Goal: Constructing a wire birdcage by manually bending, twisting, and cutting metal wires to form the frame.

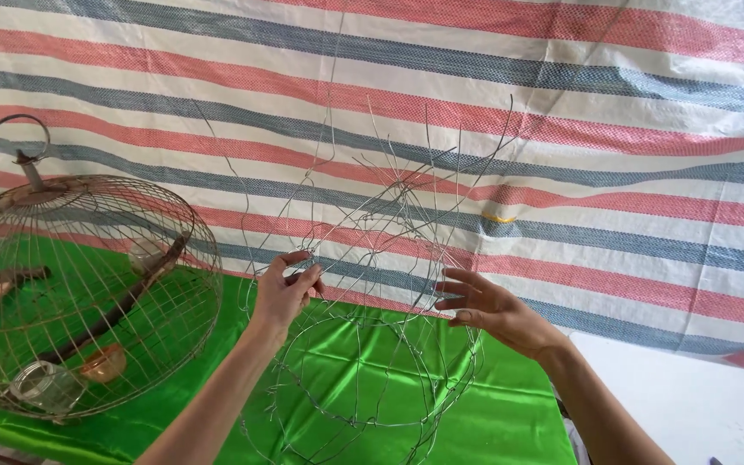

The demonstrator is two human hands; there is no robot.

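A half-built wire cage frame (372,344) stands on the green cloth in front of me, its loose thin wires fanning upward. My left hand (284,288) pinches one of the wires on the frame's left side between thumb and fingers. My right hand (484,308) is at the frame's right side with fingers spread, touching or just beside the wires and gripping nothing I can make out.
A finished round wire birdcage (79,293) with a hook on top sits at the left, holding wooden perches, a small orange cup and a glass jar. Green satin cloth (510,413) covers the table. A red, blue and white striped tarp (561,129) hangs behind.
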